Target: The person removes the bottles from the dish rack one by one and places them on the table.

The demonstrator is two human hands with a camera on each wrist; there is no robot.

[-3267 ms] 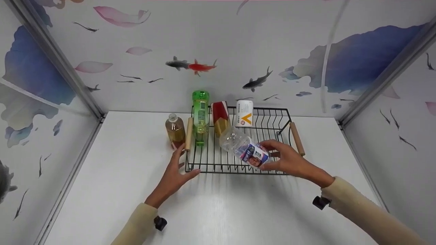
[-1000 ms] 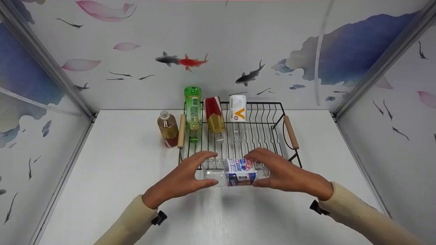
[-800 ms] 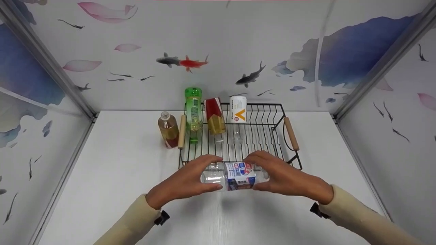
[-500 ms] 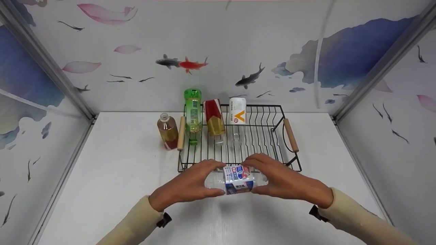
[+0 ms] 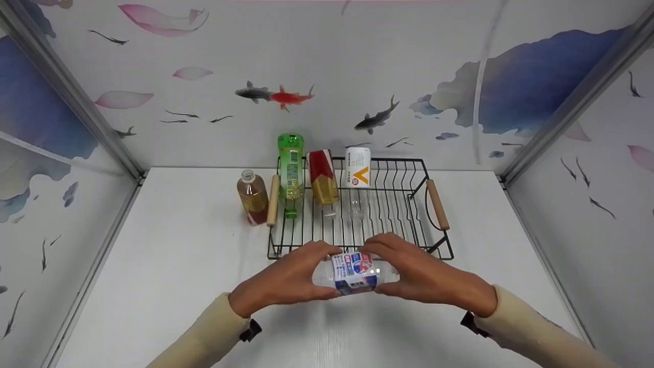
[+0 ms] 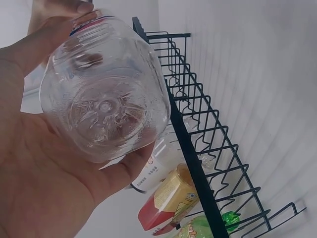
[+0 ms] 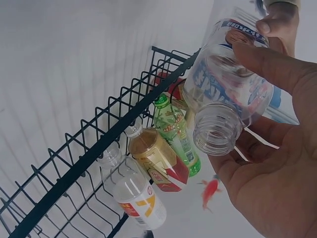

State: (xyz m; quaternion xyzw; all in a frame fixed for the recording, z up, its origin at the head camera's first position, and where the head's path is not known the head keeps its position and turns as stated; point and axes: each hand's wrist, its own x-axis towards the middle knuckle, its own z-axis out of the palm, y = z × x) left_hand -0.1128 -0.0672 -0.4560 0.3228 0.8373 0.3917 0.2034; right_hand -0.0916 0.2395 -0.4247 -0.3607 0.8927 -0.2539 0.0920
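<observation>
A clear plastic bottle with a blue, white and red label lies sideways between both hands, in front of the rack's near edge. My left hand grips its base end, thumb below and fingers above; the moulded bottom faces the left wrist camera. Around the neck end my right hand holds it with thumb and fingers, and the threaded mouth shows uncapped in the right wrist view. Behind stands a black wire rack with wooden side handles.
In the rack, neck down, lean a green bottle, a red-and-gold bottle and a white-labelled bottle. An uncapped bottle with brownish sides stands upright left of the rack. Patterned walls enclose the white table.
The bottle has come from above the rack, turned sideways, toward the near edge. My left hand has left the rack's left side and taken hold of its base end; both hands drew slightly closer.
</observation>
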